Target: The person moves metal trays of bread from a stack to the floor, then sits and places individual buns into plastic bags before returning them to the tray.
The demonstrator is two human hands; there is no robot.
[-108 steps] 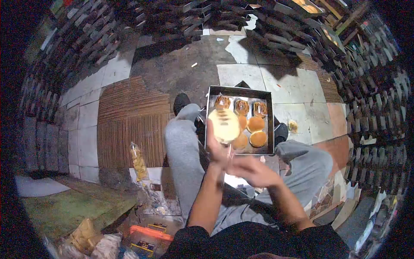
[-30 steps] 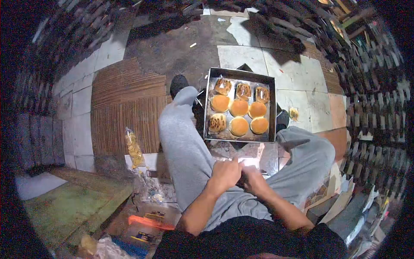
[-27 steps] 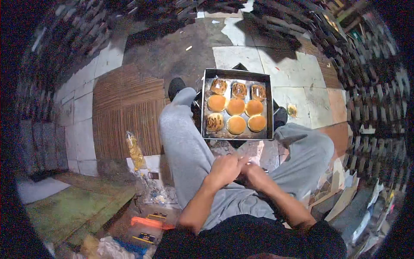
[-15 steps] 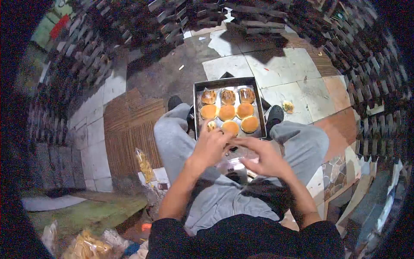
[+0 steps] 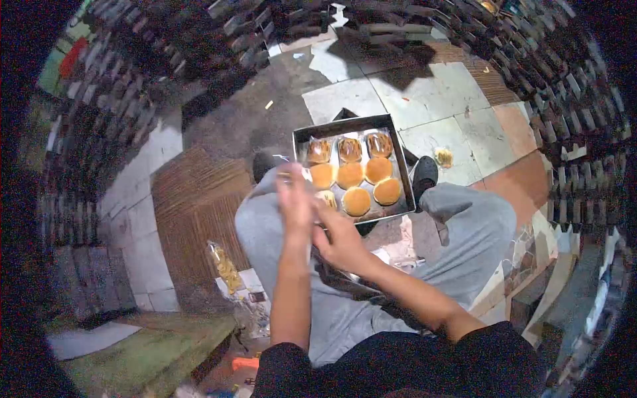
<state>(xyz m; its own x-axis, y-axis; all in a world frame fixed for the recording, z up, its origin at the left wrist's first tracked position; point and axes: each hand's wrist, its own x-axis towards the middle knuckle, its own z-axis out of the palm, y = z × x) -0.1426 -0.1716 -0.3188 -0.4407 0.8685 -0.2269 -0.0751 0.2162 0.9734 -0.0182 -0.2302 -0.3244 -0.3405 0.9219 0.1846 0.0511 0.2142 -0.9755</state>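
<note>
My left hand (image 5: 296, 207) is raised over the tray's near left corner, its fingers smeared by motion. Whether it holds anything cannot be made out. My right hand (image 5: 341, 240) is up against it, thumb apart from the fingers, whose tips are partly hidden. Beneath and beyond them is a dark-rimmed metal tray (image 5: 402, 159) of round buns in rows. The far row has brown-striped buns (image 5: 350, 149) in clear wrapping. Plain golden buns (image 5: 350, 175) fill the middle row and part of the near one. At the near left, a marked bun (image 5: 326, 198) is partly covered by my hands.
My grey-trousered legs (image 5: 474, 219) flank the tray. A small wrapped item (image 5: 444, 157) lies on the tiles to the right. On the left is a clear bag of yellowish food (image 5: 224, 266), near a green bench (image 5: 166, 341). Dark stacked pieces (image 5: 577, 132) surround the floor.
Both hands have shifted left, and my left hand has lifted off the near left bun. The near middle bun now shows fully. The view has tilted slightly.
</note>
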